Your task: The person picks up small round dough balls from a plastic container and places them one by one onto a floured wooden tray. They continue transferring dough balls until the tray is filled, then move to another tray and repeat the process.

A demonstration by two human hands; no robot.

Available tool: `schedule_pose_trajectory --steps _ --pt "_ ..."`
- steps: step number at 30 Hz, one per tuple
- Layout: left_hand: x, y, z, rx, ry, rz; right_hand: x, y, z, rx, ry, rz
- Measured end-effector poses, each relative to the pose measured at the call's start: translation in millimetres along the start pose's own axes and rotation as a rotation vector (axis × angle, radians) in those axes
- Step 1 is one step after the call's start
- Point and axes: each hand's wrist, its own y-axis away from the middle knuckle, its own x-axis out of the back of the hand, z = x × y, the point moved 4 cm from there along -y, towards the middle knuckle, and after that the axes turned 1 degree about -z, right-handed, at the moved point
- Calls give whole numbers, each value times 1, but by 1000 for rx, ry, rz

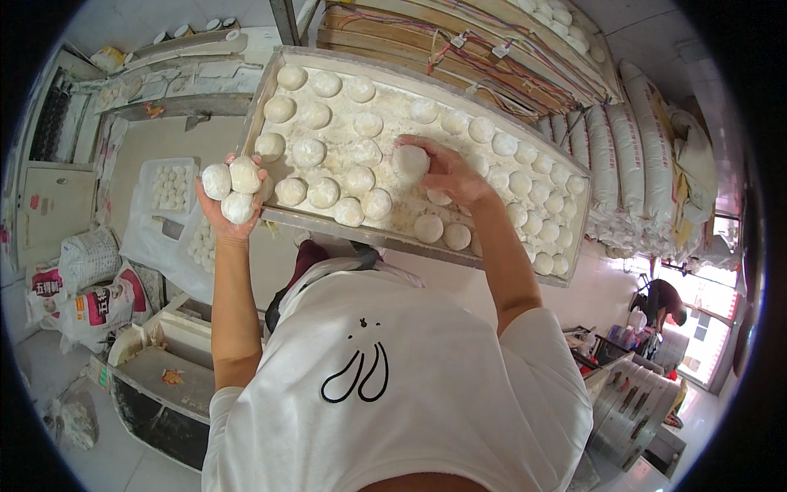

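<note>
A long wooden tray (424, 251) dusted with flour lies across the view, holding rows of round, floured dough balls (308, 152). At its left end my left hand (230, 206) is palm up and cradles several dough balls (238, 208) piled together. Over the middle of the tray, my right hand (452, 169) has its thumb and fingers around one dough ball (411, 163). More balls sit beside and partly behind my right hand and forearm, which hide some of them.
Beyond the tray stand stacked wooden trays (381, 37) with loose wires, and white sacks (605, 154) to their right. Dough pieces sit in a plastic container (169, 184) at left, near a scraper (169, 227). Steamers (633, 412) and another person (667, 301) are at far right.
</note>
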Motion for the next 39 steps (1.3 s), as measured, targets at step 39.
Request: schedule_pose_trajectory --steps 39 --pt "-47 41 -31 -90 176 66 4 -117 38 184 1114 554"
